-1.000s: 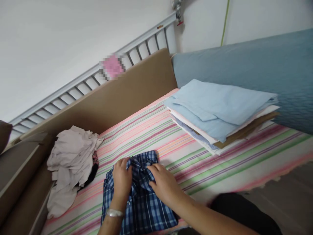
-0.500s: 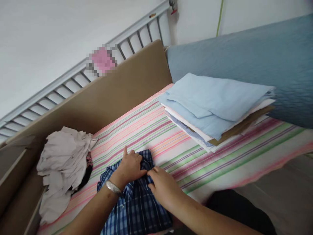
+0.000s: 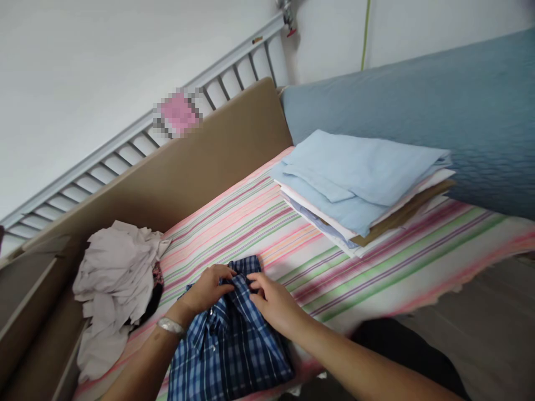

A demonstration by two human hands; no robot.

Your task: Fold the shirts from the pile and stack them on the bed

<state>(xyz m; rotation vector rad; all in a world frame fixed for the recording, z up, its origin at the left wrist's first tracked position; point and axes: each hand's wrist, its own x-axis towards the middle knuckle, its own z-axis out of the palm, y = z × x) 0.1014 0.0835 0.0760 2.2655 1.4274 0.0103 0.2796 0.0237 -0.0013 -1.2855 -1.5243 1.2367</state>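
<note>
A blue plaid shirt (image 3: 240,340) lies on the striped bedding, its collar pointing away from me and its front facing up. My left hand (image 3: 209,289) is at the left side of the collar, with fingers curled over the cloth and the thumb against it. A silver bangle (image 3: 171,327) circles that wrist. On the collar's right side, my right hand (image 3: 273,303) touches the fabric with bent fingertips, thumb and forefinger apart. The undersides of both hands are hidden.
A folded stack of clothes (image 3: 359,167), light blue on top, sits at the right on the striped sheet (image 3: 225,223). Crumpled pale clothing (image 3: 119,273) is heaped at left by the brown board (image 3: 209,161). Behind are a radiator (image 3: 137,133) and a blue padded headboard (image 3: 397,100).
My left hand has shifted slightly left, its raised forefinger now bent down to the collar. The right hand has lifted slightly and its fingers have parted. The collar lies more spread.
</note>
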